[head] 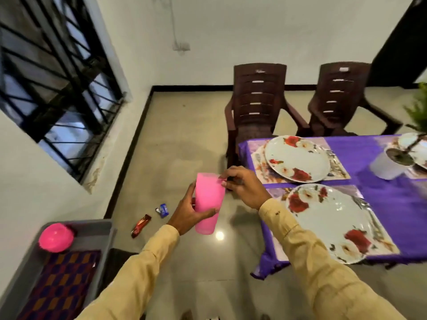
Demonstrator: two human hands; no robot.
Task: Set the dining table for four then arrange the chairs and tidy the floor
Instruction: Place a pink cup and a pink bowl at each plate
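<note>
**Pink tumbler held off the worktop's corner, not yet set down**

Holds the pink tumbler (209, 204) upright over the floor, just off the near-left corner of the worktop (381, 185). Wraps the left hand (188, 212) round its lower half, fingers (206, 212) curled and gripping, likely to steady it. Pinches the rim with the right hand (243, 187), probably to pull one tumbler free of a stack; cannot tell whether more than one is there.

Has two flowered plates (298, 158) (330, 218) laid on mats at that corner of the worktop, with no tumbler beside either, so likely fetching drinkware for those places. Leaves two brown chairs (256, 100) (339, 95) pulled back beyond the worktop's far side. Leaves two wrappers (141, 225) (163, 210) on the floor left of the worktop, waiting for the tidying step. Keeps a pink bowl (56, 237) in a grey tray (101, 241) further left.
</note>
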